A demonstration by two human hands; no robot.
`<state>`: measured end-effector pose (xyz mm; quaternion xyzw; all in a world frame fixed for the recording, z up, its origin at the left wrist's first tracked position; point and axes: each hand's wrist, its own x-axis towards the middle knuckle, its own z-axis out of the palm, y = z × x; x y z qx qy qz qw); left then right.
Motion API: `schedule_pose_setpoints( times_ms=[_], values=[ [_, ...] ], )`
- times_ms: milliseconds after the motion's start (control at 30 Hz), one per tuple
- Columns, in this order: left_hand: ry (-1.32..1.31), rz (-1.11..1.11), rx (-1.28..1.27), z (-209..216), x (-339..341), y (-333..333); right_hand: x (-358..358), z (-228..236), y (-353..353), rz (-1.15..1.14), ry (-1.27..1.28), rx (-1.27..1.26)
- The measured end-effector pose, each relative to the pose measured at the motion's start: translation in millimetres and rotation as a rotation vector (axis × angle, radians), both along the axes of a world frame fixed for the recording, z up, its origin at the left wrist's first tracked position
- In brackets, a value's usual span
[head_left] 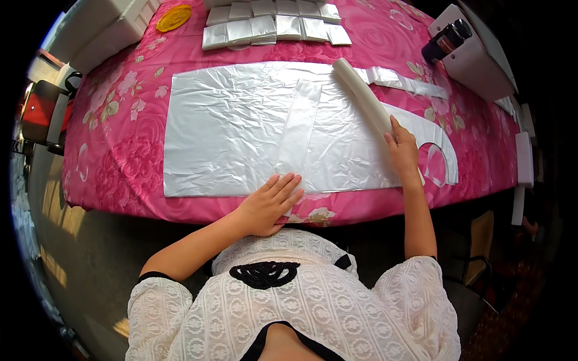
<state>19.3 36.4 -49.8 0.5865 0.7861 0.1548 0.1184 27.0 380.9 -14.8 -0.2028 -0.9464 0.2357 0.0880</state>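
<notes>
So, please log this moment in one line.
left hand: at silvery sheet edge; right hand: on pale roll; sheet: on pink tablecloth

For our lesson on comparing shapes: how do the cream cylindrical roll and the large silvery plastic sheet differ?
The cream cylindrical roll is long and round; the large silvery plastic sheet is broad and flat. The roll looks smooth, the sheet wrinkled and shiny. The right hand grasps the roll's near end; the left hand rests at the sheet's near edge. Both are pale.
</notes>
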Motion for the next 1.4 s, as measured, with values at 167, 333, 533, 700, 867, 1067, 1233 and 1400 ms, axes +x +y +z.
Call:
schedule_pose_setpoints(
  times_ms=[167, 333, 533, 700, 867, 1067, 1233, 1400],
  values=[
    [0.133, 0.165, 0.038, -14, 29, 16, 20, 19, -63, 0.505, 0.036, -0.067],
    [0.227, 0.230, 0.070, -26, 49, 31, 17, 0, -109, 0.757, 0.109, -0.039],
    [0.338, 0.196, 0.022, -31, 52, 30, -57, -12, -113, 0.742, 0.256, 0.039],
    [0.292, 0.148, 0.060, -25, 46, 26, -136, -27, -95, 0.618, 0.338, 0.122],
    [0.198, 0.075, 0.165, -14, 33, -3, -143, -30, -95, 0.638, 0.439, 0.179],
    [0.083, 0.023, 0.266, -8, 23, -20, -42, -18, -124, 1.014, 0.185, -0.046],
    [-0.021, -0.023, 0.340, -5, 8, -20, 7, -27, -135, 1.111, 0.063, -0.027],
    [-0.266, 0.066, 0.564, 4, -7, -17, 7, -24, -136, 1.048, 0.132, -0.134]
  ],
)
